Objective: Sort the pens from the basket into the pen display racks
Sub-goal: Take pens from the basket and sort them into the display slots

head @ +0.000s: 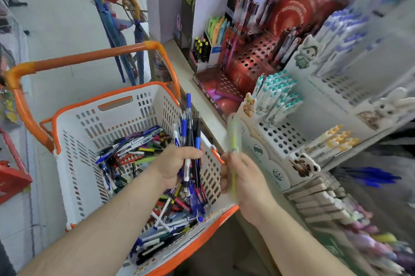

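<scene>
A white basket [74, 141] with orange rim and handle stands at the left, with several loose pens [139, 147] lying in its bottom. My left hand [175, 163] grips an upright bundle of blue and black pens [190, 132] over the basket. To its right, my right hand [244, 177] pinches one yellow-green pen [234, 136], blurred and roughly upright, beside the basket's right rim. Just right of it stands a white perforated display rack [278, 138] holding teal-capped pens [278, 94]. A red perforated rack [251, 60] stands farther back.
The racks stand on a beige shelf [193, 89] along the right. White racks with blue-capped pens [343, 26] and yellow-capped pens [332, 141] rise at the right. Boxed stock [314, 197] is stacked below. Umbrellas [119, 35] hang behind the basket. A red stand [11, 177] sits at the left edge.
</scene>
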A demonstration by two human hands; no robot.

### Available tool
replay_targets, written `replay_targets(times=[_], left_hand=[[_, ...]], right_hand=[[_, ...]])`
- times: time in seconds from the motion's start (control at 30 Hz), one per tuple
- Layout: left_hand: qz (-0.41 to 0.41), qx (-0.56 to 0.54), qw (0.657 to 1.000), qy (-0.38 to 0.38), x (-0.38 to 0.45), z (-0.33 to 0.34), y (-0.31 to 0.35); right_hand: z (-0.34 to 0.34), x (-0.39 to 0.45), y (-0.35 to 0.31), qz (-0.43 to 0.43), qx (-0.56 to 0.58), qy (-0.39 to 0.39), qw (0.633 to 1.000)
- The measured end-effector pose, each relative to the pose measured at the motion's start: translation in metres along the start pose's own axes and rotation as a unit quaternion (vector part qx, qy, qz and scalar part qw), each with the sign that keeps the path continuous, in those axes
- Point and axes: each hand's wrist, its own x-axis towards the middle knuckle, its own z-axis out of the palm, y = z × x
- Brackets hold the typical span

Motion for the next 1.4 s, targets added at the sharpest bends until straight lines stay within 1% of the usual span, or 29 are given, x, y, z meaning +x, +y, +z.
replay_targets(times=[0.17,0.23,0.33,0.5,0.57,0.63,0.67,0.73,0.8,0.93,1.03,1.2,1.27,1.33,1.4], left_hand=[[-0.003,0.052,0.993,-0.101,0.009,0.058,0.014],[-0.007,0.049,0.989,-0.136,0.015,0.083,0.013],[-0.040,0.025,0.987,-0.156,0.021,0.119,0.006],[-0.064,0.041,0.977,-0.201,0.027,0.175,-0.001],[-0.075,0.045,0.975,-0.207,0.029,0.195,-0.003],[-0.082,0.057,0.971,-0.218,0.030,0.212,-0.007],[-0.086,0.061,0.969,-0.225,0.030,0.221,-0.009],[-0.094,0.060,0.965,-0.235,0.029,0.237,-0.012],[-0.098,0.055,0.960,-0.257,0.028,0.251,-0.015],[-0.085,0.043,0.954,-0.285,0.029,0.273,-0.021],[-0.074,0.039,0.953,-0.291,0.026,0.289,-0.027],[-0.058,0.030,0.951,-0.302,0.020,0.303,-0.035],[-0.059,0.019,0.952,-0.300,0.018,0.306,-0.037],[-0.064,0.002,0.952,-0.299,0.017,0.307,-0.038],[-0.066,-0.003,0.951,-0.303,0.018,0.307,-0.039]], right_hand=[[-0.044,-0.028,-0.020,-0.020,0.112,0.060,0.992],[-0.061,-0.038,-0.025,-0.041,0.138,0.084,0.986],[-0.084,-0.053,-0.029,-0.051,0.108,0.142,0.983],[-0.121,-0.076,-0.027,-0.080,0.062,0.241,0.965],[-0.137,-0.086,-0.029,-0.083,0.100,0.258,0.957],[-0.153,-0.095,-0.031,-0.092,0.158,0.256,0.949],[-0.163,-0.099,-0.030,-0.097,0.158,0.260,0.948],[-0.180,-0.106,-0.028,-0.104,0.127,0.268,0.949],[-0.194,-0.113,-0.026,-0.100,0.123,0.268,0.950],[-0.215,-0.123,-0.024,-0.088,0.119,0.253,0.956],[-0.228,-0.130,-0.026,-0.081,0.110,0.261,0.956],[-0.248,-0.144,-0.026,-0.119,0.046,0.270,0.954],[-0.256,-0.150,-0.027,-0.156,0.019,0.290,0.944],[-0.265,-0.156,-0.030,-0.218,-0.027,0.337,0.916],[-0.276,-0.158,-0.033,-0.270,-0.045,0.373,0.887]])
